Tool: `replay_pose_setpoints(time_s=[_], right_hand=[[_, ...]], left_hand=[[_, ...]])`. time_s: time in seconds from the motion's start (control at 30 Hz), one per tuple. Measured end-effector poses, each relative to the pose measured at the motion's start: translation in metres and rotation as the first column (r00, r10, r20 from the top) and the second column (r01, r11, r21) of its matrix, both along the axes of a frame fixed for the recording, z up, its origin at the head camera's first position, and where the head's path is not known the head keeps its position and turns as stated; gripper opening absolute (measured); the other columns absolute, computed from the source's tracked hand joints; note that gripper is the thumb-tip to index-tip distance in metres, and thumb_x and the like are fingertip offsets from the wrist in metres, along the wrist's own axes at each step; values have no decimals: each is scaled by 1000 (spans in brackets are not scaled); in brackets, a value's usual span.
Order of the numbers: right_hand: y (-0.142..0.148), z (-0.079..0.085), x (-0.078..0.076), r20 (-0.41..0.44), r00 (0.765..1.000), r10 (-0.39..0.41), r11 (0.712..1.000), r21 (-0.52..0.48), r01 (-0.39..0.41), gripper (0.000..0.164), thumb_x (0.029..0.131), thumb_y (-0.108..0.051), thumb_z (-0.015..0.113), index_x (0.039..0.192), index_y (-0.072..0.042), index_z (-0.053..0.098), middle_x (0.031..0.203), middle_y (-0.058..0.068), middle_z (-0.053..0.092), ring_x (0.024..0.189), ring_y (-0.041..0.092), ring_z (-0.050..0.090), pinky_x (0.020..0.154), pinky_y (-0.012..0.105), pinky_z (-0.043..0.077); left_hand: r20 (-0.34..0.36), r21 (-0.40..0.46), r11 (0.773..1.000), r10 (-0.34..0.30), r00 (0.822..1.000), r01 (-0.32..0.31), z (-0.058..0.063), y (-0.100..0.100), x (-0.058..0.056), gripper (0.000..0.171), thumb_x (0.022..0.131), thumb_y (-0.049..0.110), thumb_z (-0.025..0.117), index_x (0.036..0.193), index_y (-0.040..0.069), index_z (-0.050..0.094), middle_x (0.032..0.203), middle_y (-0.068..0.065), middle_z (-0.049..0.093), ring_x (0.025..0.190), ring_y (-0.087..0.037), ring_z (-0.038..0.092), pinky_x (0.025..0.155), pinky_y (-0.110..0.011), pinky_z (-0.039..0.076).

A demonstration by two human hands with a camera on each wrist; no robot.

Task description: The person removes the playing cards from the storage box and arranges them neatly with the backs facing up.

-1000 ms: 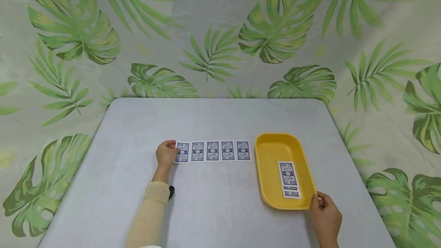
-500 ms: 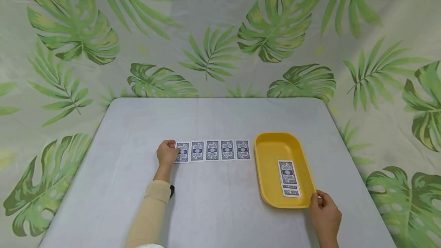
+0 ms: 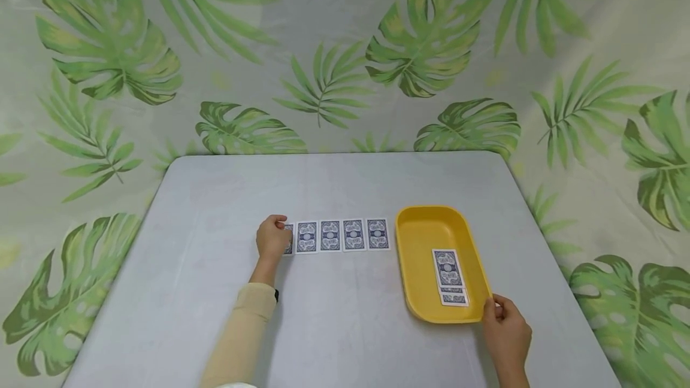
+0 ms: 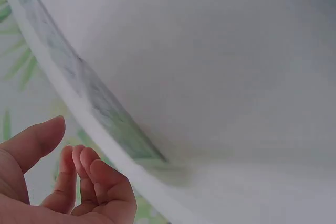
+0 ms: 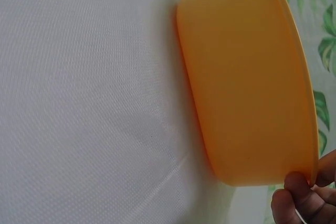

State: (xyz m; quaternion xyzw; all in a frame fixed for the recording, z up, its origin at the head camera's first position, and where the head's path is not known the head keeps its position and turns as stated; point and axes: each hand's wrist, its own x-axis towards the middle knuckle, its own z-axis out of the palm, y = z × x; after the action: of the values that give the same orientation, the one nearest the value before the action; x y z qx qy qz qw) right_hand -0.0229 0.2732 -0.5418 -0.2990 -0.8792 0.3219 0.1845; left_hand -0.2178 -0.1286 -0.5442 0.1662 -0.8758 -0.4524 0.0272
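Note:
A row of several playing cards (image 3: 330, 236) lies on the white table, blue patterned backs up. My left hand (image 3: 272, 237) is over the leftmost card (image 3: 288, 239) and hides part of it. In the left wrist view, that hand's fingers (image 4: 110, 182) are loosely curled, with a gap to the thumb (image 4: 44, 137) and no card between them. At the lower right corner of a yellow tray (image 3: 406, 268), my right hand (image 3: 507, 331) pinches the rim between thumb and fingers. Inside the tray, a few overlapping cards (image 3: 448, 268) lie face down.
The tray stands just right of the row's end, a narrow strip of table between them. Behind the table's far edge (image 3: 345, 154) hangs a leaf-patterned cloth (image 3: 323, 35), which also runs along both sides.
My left hand has moved slightly right, now covering more of the leftmost card. The right hand stays at the tray's corner, and the head view has shifted a little.

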Motion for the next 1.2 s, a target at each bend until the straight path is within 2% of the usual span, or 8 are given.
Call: replay_pose_setpoints(time_s=[0.1,0.2,0.33,0.47,0.7,0.9,1.13,1.2], right_hand=[[0,0,0,-1,1000,-3,1000,1,3,26,94,-13,56,105,8,67,64,8,57,54,18,47,46,26,34],[0,-1,0,0,1000,-4,1000,1,4,26,94,-13,56,104,9,67,64,9,58,54,17,47,46,25,34],[0,-2,1,-1,1000,-2,1000,4,2,26,94,-13,56,104,8,67,64,8,58,54,16,47,46,25,34],[1,-2,1,-6,1000,-5,1000,5,5,26,94,-13,56,104,8,67,63,7,57,53,16,47,46,26,34],[2,-2,1,-17,1000,0,1000,12,1,26,94,-13,56,103,8,68,62,7,57,52,15,46,45,26,34],[2,0,0,-43,999,21,999,27,-20,24,93,-12,57,101,8,68,61,6,57,51,13,44,45,26,33],[1,1,0,-43,999,17,1000,22,-16,24,92,-11,57,101,8,68,62,7,58,51,12,45,45,25,34],[1,1,0,-41,999,16,1000,19,-15,24,93,-11,57,102,8,68,63,7,58,51,13,45,46,25,34]], left_hand=[[-28,18,998,-67,997,68,11,19,0,31,83,-1,65,114,0,66,100,-15,62,90,-30,57,78,-41,45],[-69,46,986,-156,985,160,24,40,0,30,83,0,68,113,1,66,103,-16,63,93,-29,57,81,-41,46],[-133,39,958,-276,952,284,37,68,1,27,83,0,68,110,2,68,101,-15,64,94,-29,57,83,-41,46],[-156,16,930,-361,919,368,45,94,1,26,83,0,67,109,4,69,99,-11,64,95,-28,57,84,-40,46],[-162,78,873,-466,870,482,53,131,7,26,86,1,66,112,3,68,103,-15,64,97,-28,56,86,-38,46],[-178,130,815,-542,821,565,55,161,14,25,86,2,66,110,5,68,93,-4,64,86,-17,57,76,-26,47],[-165,114,745,-638,752,657,55,198,22,24,85,1,66,109,3,69,89,-2,64,77,-8,55,70,-18,45],[-152,105,734,-655,740,671,53,207,24,23,86,2,66,108,4,69,89,-2,63,77,-8,55,70,-18,45]])
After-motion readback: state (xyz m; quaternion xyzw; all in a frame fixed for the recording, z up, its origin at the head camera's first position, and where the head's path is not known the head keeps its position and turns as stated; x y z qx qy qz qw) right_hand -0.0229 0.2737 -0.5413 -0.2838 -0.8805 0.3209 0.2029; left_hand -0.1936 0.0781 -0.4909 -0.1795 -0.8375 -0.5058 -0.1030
